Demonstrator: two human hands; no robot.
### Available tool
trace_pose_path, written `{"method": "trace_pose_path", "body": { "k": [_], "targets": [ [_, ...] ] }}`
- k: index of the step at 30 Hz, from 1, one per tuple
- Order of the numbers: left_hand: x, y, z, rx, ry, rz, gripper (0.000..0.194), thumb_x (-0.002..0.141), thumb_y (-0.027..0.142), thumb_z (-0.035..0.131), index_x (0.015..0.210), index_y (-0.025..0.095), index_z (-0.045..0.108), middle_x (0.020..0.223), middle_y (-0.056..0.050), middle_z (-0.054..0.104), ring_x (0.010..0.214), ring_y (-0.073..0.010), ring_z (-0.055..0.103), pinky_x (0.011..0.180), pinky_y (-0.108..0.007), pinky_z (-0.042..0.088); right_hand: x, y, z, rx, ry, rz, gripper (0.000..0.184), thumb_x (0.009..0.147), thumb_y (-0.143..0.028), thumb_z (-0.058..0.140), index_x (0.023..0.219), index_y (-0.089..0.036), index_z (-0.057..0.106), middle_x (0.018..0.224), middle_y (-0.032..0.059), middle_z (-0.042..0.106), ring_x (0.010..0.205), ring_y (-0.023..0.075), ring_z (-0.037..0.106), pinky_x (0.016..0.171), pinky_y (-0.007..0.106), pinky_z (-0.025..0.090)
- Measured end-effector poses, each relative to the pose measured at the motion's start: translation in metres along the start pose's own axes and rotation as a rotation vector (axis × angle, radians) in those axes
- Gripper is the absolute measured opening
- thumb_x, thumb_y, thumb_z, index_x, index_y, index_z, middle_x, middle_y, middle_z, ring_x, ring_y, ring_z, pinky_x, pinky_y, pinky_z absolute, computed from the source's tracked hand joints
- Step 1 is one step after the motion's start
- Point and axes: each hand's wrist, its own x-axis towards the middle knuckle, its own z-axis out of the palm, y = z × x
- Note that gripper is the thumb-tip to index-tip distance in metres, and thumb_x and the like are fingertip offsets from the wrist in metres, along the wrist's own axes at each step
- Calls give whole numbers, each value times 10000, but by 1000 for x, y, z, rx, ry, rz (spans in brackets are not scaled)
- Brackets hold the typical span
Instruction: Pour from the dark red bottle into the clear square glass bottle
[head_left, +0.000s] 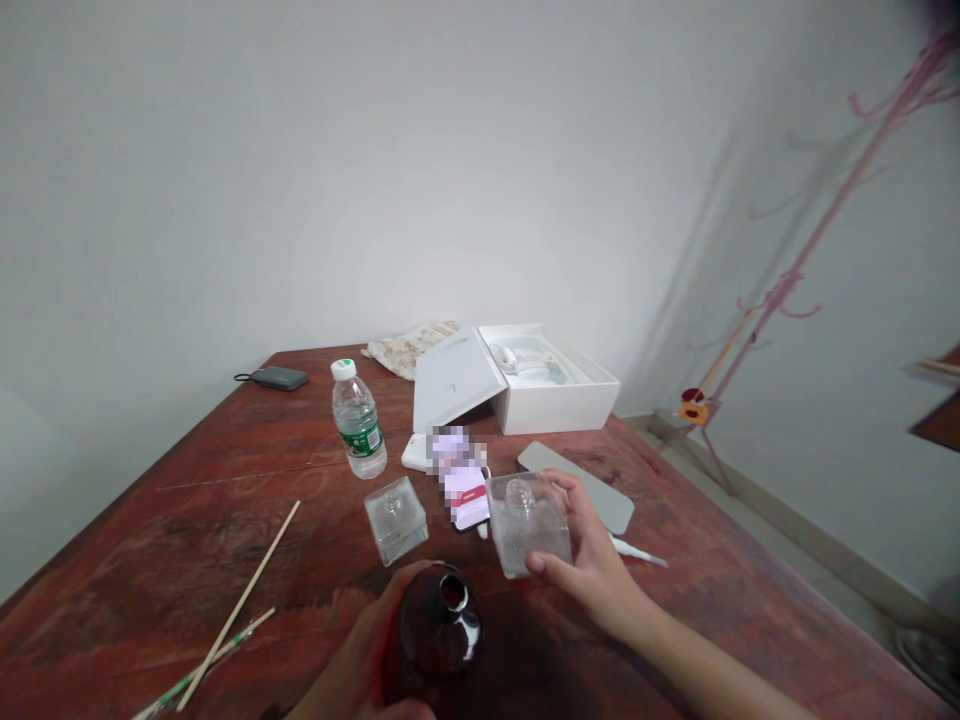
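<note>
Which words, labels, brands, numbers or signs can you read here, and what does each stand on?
No text can be read.
Water bottle, green label: white print and a barcode, too small.
Phone screen: pixelated; red band's writing unreadable.
White box lid: faint mark, unclear.
Dark bottle: no label visible.

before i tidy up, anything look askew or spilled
The white rectangular lid sits askew, propped against the open white box. Two pale wooden sticks lie crossed, one partly in clear-and-green wrapping. No spill shows.
</note>
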Motion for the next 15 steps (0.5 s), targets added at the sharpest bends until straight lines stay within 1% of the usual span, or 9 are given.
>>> {"method": "trace_pose_path", "body": {
  "k": [5,8,11,15],
  "targets": [
    [-1,-1,-4,37,-12,-9,943,792,771,911,1559,305,621,1547,-174,669,1527,-538,516,1272,-687,371,0,0,0,8,-17,4,901,795,-620,965,1404,-344,361,1306,121,732,1129,347,786,936,462,642],
    [-2,-1,-6,9,-35,13,939,828,754,896,1588,294,592,1566,-190,650,1527,-536,518,1274,-704,356,-1,0,0,14,-25,-6,883,802,-639,959,1396,-344,376,1301,115,726,1122,333,785,926,441,642],
    [-2,-8,-10,-12,-91,23,914,879,702,889,1620,285,553,1611,-199,612,1530,-519,521,1274,-709,354,-1,0,1,31,-19,-39,895,787,-649,969,1397,-349,387,1290,108,745,1120,325,790,909,421,649],
    [-2,-21,-18,-74,-149,30,908,908,678,879,1656,335,495,1690,-173,539,1595,-504,442,1311,-689,295,-2,1,2,40,-5,-50,879,781,-644,978,1390,-351,415,1293,100,770,1118,312,802,910,404,652]
  ]
}}
